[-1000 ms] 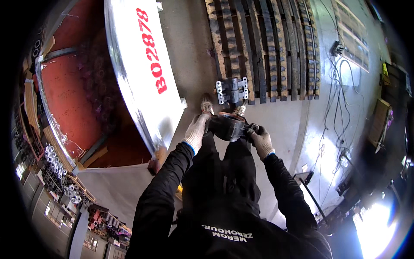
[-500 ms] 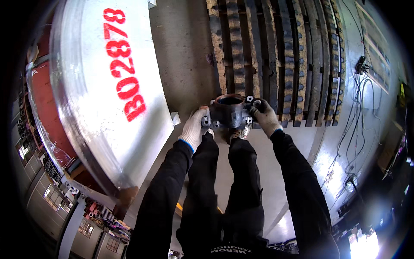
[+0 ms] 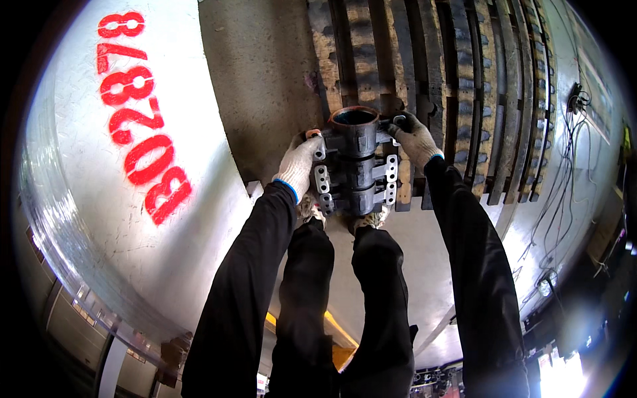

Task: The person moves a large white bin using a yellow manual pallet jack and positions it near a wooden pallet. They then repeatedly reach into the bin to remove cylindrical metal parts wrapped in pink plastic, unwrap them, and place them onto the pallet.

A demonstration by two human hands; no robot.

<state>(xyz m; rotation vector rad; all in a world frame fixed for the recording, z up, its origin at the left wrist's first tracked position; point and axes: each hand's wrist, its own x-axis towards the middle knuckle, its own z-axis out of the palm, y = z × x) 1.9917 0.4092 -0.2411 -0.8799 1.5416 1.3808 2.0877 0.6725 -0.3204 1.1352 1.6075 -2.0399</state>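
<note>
A dark metal pipe-like casting (image 3: pixel 359 140) with a round open mouth and a lug on each side is held upright in front of me. My left hand (image 3: pixel 296 163), in a white knit glove with a blue cuff, closes round its left lug. On the opposite side my right hand (image 3: pixel 416 142), gloved alike, grips the right lug. Directly below it, in line, show two similar castings (image 3: pixel 361 174) with paler, holed side plates. Whether the top one rests on them or is joined to them, I cannot tell. The undersides are hidden.
Slatted wooden pallets (image 3: pixel 424 79) with dark stains lie just beyond the castings. A large whitish panel with red stencilled marks (image 3: pixel 192 232) stands on the left. Loose black cables (image 3: pixel 554 199) trail across the floor at right. My shoes (image 3: pixel 312 210) are close below the castings.
The top casting and both hands appear higher in the picture, and more castings show beneath it. The view has shifted, with the panel now further left. Both hands keep their hold.
</note>
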